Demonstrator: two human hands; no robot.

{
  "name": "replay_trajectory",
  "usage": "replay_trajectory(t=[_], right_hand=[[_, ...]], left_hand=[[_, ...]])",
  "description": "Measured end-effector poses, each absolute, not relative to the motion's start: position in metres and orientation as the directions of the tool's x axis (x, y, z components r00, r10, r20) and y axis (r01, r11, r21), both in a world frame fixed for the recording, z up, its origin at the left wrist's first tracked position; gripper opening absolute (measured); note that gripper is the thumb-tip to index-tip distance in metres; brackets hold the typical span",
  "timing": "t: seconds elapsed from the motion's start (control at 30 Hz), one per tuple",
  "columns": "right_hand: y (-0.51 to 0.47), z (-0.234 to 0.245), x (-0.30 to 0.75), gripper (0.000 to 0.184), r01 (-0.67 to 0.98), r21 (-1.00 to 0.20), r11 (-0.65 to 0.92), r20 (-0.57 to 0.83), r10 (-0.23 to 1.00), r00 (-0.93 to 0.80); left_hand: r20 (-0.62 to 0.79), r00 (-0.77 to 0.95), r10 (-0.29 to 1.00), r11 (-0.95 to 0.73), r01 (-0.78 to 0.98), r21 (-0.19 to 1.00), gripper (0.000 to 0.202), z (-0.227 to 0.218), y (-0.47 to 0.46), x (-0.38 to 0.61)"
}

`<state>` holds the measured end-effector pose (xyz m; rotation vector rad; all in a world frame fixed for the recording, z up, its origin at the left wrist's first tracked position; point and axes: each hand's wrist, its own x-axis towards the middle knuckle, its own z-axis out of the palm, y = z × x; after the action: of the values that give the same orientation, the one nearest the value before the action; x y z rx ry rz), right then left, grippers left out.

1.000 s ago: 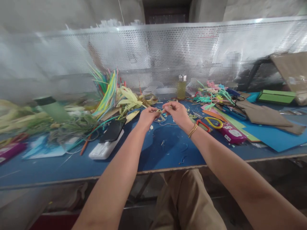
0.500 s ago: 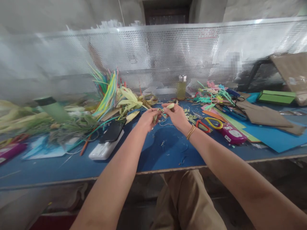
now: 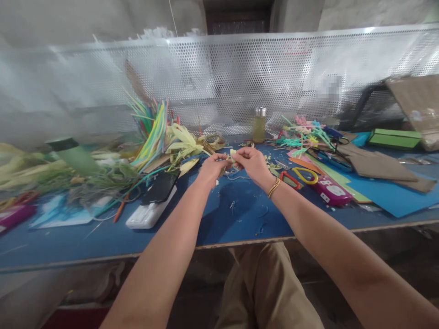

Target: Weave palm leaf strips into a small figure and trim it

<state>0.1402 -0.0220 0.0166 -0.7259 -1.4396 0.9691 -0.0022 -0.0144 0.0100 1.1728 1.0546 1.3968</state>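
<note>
Both hands meet above the middle of the blue table (image 3: 236, 219), pinching a small pale yellow-green piece of corn husk (image 3: 233, 153). My left hand (image 3: 214, 168) has its fingertips closed on the husk's lower part, which is mostly hidden. My right hand (image 3: 252, 162), with a gold bracelet at the wrist, holds it between thumb and fingers from the other side. A larger bunch of pale husks (image 3: 185, 142) lies just left of my hands. Scraps of husk and string are scattered around and below them.
Scissors with red and yellow handles (image 3: 305, 175) lie right of my hand, beside a purple device (image 3: 331, 189) and coloured paper (image 3: 387, 196). A phone (image 3: 160, 186) rests on a white case (image 3: 147, 212) at left. Behind stand a bottle (image 3: 259, 128) and a perforated metal screen (image 3: 192, 68).
The husk between my hands has turned: its tip pointed right along my right fingers and now a short end stands up between the fingertips. My right fingers have curled in more.
</note>
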Motion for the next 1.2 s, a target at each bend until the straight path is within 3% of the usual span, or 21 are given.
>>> replay_trajectory(t=[0.33, 0.6, 0.8, 0.93, 1.2], right_hand=[[-0.022, 0.011, 0.143, 0.015, 0.137, -0.88, 0.455, 0.448, 0.89, -0.077], [-0.024, 0.012, 0.147, 0.012, 0.463, -0.678, 0.571, 0.607, 0.79, -0.086], [-0.026, 0.015, 0.149, 0.009, 0.537, -0.639, 0.551, 0.609, 0.789, -0.085], [-0.028, 0.018, 0.15, 0.005, 0.591, -0.612, 0.526, 0.624, 0.78, -0.046], [-0.026, 0.017, 0.149, 0.01, 0.515, -0.585, 0.626, 0.671, 0.73, -0.125]], left_hand=[[0.188, -0.084, 0.979, -0.2, -0.159, 0.967, 0.033, 0.015, -0.022, 0.003], [0.191, -0.098, 0.977, -0.197, -0.059, 0.979, 0.013, 0.016, -0.023, 0.005], [0.348, -0.004, 0.937, -0.347, 0.076, 0.935, 0.012, 0.012, -0.022, 0.003], [0.376, 0.04, 0.926, -0.377, 0.169, 0.911, 0.016, 0.012, -0.021, 0.003], [0.433, -0.003, 0.901, -0.422, 0.222, 0.879, 0.014, 0.014, -0.02, 0.0]])
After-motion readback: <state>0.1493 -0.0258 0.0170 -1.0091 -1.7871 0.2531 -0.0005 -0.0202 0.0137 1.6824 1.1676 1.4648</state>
